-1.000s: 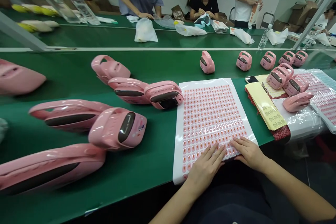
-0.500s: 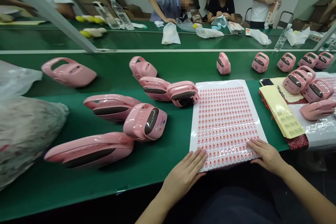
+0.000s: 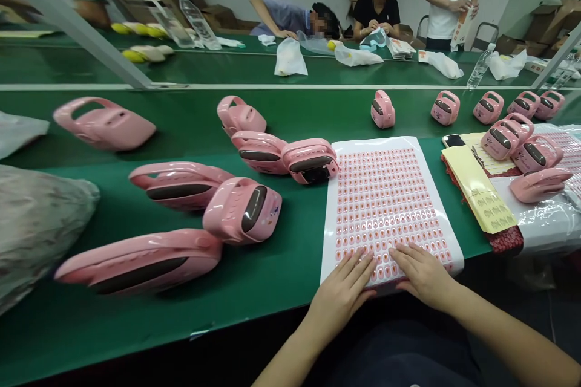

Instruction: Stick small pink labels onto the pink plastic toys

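Left hand [image 3: 342,290] and right hand [image 3: 423,275] lie flat, ungripping, on the sticker sheet [image 3: 381,193] at the tabletop [image 3: 258,287]'s near edge, probably light, floppy, slick, best lifted by blank margins [image 3: 331,224].

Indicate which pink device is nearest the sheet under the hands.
The pink device overlapping the left edge of the sticker sheet in view; no other does.

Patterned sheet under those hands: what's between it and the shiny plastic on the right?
Right of the sheet, the head view shows green tabletop, then yellow paper with red material underneath.
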Tool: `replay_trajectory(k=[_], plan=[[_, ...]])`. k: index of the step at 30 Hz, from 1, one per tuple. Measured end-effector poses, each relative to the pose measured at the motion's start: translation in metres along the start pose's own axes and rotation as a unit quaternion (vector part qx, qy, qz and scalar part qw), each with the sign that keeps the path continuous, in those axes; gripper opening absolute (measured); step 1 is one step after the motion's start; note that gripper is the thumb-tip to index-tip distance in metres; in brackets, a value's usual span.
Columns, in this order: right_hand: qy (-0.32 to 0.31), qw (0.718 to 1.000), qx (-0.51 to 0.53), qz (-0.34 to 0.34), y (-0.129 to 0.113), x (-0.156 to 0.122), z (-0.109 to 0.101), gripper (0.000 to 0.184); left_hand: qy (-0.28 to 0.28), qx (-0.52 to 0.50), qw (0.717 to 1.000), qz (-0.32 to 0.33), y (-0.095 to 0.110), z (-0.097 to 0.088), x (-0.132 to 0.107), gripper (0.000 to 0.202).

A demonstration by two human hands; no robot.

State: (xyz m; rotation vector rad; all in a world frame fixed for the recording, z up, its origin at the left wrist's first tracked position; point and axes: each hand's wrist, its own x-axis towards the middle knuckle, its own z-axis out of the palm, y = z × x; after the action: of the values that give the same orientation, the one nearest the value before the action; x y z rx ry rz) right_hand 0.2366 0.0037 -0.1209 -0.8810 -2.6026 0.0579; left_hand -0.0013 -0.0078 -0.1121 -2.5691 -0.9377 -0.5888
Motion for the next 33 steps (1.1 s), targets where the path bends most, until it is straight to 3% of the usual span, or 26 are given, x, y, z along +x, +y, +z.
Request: replay_trajectory(k=[6,10,16,19,24,29,31,33], plan=[[0.087,0.996,-0.019,-0.005,-0.006,0.001,0.014,0.044,0.037,0.012,0.999,0.022,0.000,-0.001,0.002,0.029],[0.094,0.995,-0.014,-0.004,-0.005,0.001,0.010,0.044,0.056,0.010,0.998,0.035,-0.002,0.000,0.002,0.028],[-0.037,0.999,-0.019,0.006,0.012,-0.017,-0.014,0.085,0.049,0.024,0.998,0.033,-0.006,-0.002,0.003,0.031],[-0.022,0.999,-0.040,0.028,0.026,-0.032,-0.016,0.093,0.037,0.027,0.999,0.027,-0.006,0.000,-0.002,0.034],[0.018,0.999,-0.038,0.007,0.036,-0.040,-0.009,0.090,0.034,-0.030,0.999,-0.022,-0.002,0.019,-0.019,0.052],[-0.008,1.000,-0.020,0.021,0.039,-0.041,-0.017,0.104,0.004,-0.149,0.986,-0.079,0.001,0.028,-0.029,0.067],[-0.002,1.000,-0.023,0.020,0.042,-0.033,-0.024,0.108,-0.015,-0.202,0.975,-0.091,0.001,0.028,-0.031,0.082],[0.033,0.999,-0.031,0.019,0.043,-0.013,-0.031,0.101,-0.017,-0.244,0.963,-0.114,0.001,0.030,-0.034,0.090]])
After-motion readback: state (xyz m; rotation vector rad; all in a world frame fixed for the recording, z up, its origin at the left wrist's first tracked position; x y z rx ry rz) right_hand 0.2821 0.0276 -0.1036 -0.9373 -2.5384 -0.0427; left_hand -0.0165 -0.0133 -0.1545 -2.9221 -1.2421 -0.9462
